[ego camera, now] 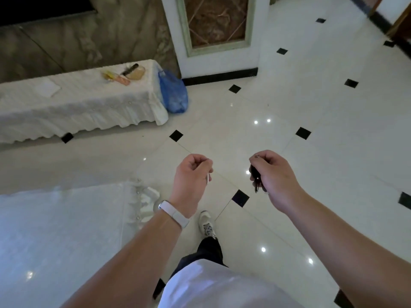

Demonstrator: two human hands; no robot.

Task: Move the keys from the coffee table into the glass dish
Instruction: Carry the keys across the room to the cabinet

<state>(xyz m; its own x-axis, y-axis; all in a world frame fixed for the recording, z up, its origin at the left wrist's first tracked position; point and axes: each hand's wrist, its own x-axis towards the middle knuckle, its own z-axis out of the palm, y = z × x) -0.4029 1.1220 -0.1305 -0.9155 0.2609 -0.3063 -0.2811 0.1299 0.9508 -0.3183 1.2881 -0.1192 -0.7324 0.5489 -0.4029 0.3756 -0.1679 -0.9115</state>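
My right hand (272,174) is closed around a dark bunch of keys (255,177), which hangs below the fingers with a metal ring showing at the thumb. My left hand (191,174) is closed too, pinching a thin silvery key (208,177) that points down from its fingers. Both hands are held out over the white tiled floor, apart from each other. The corner of a glass-topped coffee table (55,230) with a lace cloth lies at the lower left. No glass dish is in view.
A long low cabinet under a white cloth (77,101) stands at the left by the wall, with a comb, packets and paper on it. A blue plastic bag (174,94) leans at its right end. A white pillar (213,36) rises behind. My foot (205,223) is stepping forward.
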